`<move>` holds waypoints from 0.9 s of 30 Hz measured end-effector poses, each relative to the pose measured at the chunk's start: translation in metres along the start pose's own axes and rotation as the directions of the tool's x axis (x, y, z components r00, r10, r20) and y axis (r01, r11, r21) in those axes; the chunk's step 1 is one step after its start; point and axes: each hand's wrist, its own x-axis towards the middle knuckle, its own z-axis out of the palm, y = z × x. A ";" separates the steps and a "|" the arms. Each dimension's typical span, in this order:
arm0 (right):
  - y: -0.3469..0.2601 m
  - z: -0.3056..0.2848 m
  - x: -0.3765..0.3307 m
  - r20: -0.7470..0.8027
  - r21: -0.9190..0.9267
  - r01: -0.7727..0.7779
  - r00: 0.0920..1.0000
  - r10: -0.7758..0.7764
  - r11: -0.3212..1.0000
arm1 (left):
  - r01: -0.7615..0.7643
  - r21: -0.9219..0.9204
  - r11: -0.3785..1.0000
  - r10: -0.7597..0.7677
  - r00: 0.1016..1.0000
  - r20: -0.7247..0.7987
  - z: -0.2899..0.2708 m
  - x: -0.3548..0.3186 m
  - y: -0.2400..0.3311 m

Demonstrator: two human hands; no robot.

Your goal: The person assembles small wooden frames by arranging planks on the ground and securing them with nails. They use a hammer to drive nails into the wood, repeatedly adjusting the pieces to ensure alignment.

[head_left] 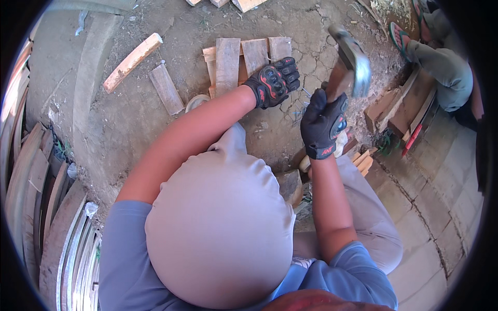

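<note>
My right hand (324,124), in a black glove with red marks, is closed round the handle of a hammer (356,61). The hammer is raised, its metal head blurred and above the hand. My left hand (272,83), gloved alike, rests over the near ends of several short wooden boards (227,65) laid side by side across other wood pieces. Its fingers are curled with their tips turned down; whatever they pinch, if anything, is hidden. Loose nails (298,111) lie on the dirt between my two hands.
A reddish wood strip (132,63) and a short board (166,89) lie to the left. Curved planks (39,186) are stacked along the left edge. At right, another person's leg (441,70) is beside thick timber pieces (402,106) and a red pen-like stick (411,140).
</note>
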 end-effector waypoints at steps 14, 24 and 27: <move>0.021 0.003 0.025 0.217 0.189 -0.417 0.901 0.377 0.889 | 0.012 -0.003 1.000 -0.012 0.995 0.098 -0.025 0.007 -0.001; 0.082 0.076 0.067 0.561 0.294 -0.788 0.600 0.570 0.541 | -0.122 0.036 0.992 0.117 0.987 0.112 -0.040 0.009 -0.010; 0.092 0.084 0.073 0.533 0.234 -0.726 0.652 0.539 0.646 | -0.128 0.026 0.991 0.124 0.985 0.118 -0.037 0.014 -0.009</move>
